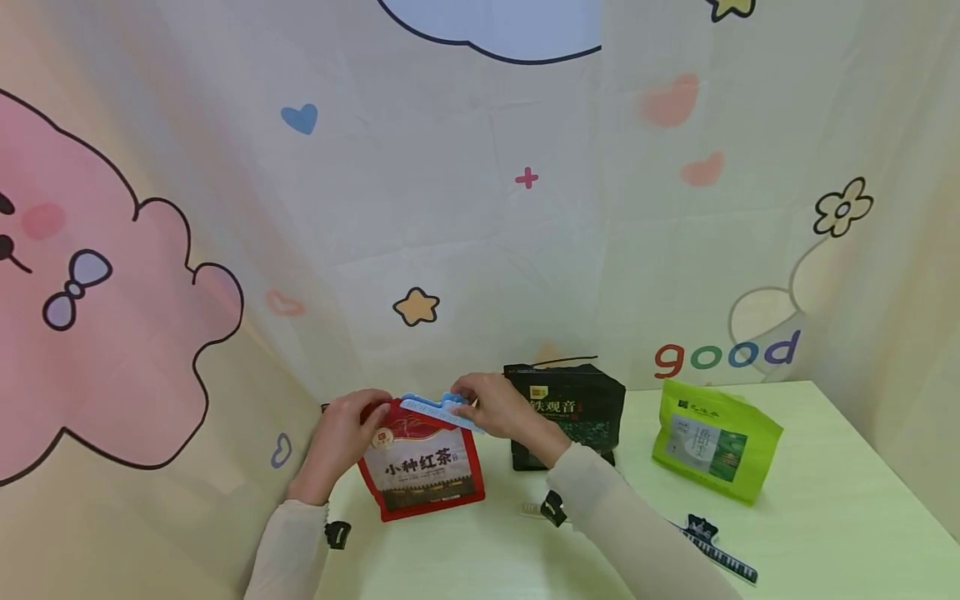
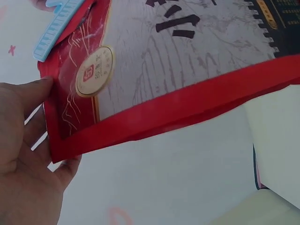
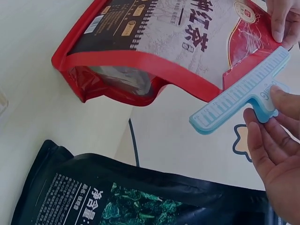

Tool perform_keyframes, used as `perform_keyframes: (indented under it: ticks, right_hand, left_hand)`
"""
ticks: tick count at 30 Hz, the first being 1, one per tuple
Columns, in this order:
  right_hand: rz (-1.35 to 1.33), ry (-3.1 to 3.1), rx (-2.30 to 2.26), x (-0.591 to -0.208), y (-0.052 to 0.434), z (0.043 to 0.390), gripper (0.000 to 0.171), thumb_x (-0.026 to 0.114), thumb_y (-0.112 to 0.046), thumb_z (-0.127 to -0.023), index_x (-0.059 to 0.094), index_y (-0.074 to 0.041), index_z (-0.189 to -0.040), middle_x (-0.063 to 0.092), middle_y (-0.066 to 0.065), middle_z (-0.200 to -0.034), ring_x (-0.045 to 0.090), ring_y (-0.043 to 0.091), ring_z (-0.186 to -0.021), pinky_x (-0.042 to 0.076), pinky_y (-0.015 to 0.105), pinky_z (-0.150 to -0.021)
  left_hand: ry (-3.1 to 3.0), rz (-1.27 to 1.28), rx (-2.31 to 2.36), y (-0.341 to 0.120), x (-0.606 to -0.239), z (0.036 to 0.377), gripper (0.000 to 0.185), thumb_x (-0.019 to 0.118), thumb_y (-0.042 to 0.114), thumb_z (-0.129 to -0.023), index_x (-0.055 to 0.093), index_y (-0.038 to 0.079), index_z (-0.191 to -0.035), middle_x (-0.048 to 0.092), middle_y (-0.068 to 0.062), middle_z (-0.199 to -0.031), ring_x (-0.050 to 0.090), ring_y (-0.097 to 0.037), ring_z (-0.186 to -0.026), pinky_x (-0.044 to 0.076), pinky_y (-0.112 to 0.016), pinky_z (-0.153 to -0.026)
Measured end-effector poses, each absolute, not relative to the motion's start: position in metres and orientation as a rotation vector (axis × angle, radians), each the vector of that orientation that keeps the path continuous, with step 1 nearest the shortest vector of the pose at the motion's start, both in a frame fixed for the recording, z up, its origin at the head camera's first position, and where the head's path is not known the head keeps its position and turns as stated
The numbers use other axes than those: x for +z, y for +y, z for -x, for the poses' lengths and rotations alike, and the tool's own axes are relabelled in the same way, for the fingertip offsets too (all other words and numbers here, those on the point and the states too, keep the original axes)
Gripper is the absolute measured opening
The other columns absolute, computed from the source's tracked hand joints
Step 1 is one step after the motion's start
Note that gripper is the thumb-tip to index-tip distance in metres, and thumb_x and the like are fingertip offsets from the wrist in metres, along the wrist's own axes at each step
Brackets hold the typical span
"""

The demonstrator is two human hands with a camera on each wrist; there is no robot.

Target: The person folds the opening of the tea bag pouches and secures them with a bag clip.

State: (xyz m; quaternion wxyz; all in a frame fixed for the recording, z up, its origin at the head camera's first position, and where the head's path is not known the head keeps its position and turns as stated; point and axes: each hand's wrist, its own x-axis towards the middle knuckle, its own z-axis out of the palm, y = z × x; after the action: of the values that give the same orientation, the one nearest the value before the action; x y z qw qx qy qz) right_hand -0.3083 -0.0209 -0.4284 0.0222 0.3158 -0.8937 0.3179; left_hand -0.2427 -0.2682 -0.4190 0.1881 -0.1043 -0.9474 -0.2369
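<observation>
A red tea bag [image 1: 423, 467] with a pale printed front stands tilted on the table. My left hand [image 1: 351, 433] pinches its top left corner between thumb and fingers, seen close in the left wrist view. Along the bag's top edge lies a light blue bag clip [image 3: 241, 96] patterned like piano keys. The thumb and fingers of my right hand [image 1: 498, 408] grip the clip's handle. In the right wrist view the clip's long bar crosses the bag's top edge and sticks out past its near corner. Whether its jaws press on the bag cannot be told.
A black tea bag [image 1: 566, 408] stands behind my right forearm. Farther right is a bright green tea bag [image 1: 716, 442]. A black piano-key clip [image 1: 712, 550] lies at the front right, and a pale clip [image 1: 531, 509] is partly hidden by the right wrist. A printed curtain [image 1: 480, 250] hangs behind the table.
</observation>
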Motion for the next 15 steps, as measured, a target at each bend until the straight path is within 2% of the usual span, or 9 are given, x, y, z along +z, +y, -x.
perform_keyframes:
  ticks: [5,15]
  right_hand:
    - [-1.026,-2.725,0.956,-0.4277,-0.0189,0.3083,0.032,0.069,-0.022,-0.092,0.069,-0.008,-0.121,0.071,0.004,-0.103,0.061,0.014,-0.084,0.054,0.029,-0.079]
    - [-1.023,-2.650,1.015,-0.4303,-0.0171,0.3093,0.026,0.068,-0.020,-0.092,0.072,-0.009,-0.116,0.072,0.004,-0.101,0.060,0.014,-0.080,0.054,0.028,-0.075]
  left_hand:
    - [-2.667,0.288,-0.685,-0.2698,-0.4204,0.2430,0.019,0.067,0.018,-0.094,0.070,0.010,-0.111,0.072,-0.009,-0.108,0.064,-0.024,-0.092,0.058,-0.042,-0.080]
    - [-2.628,0.338,-0.683,-0.2679,-0.4220,0.2455,0.017,0.067,0.016,-0.094,0.071,0.010,-0.109,0.072,-0.009,-0.107,0.066,-0.024,-0.092,0.058,-0.043,-0.081]
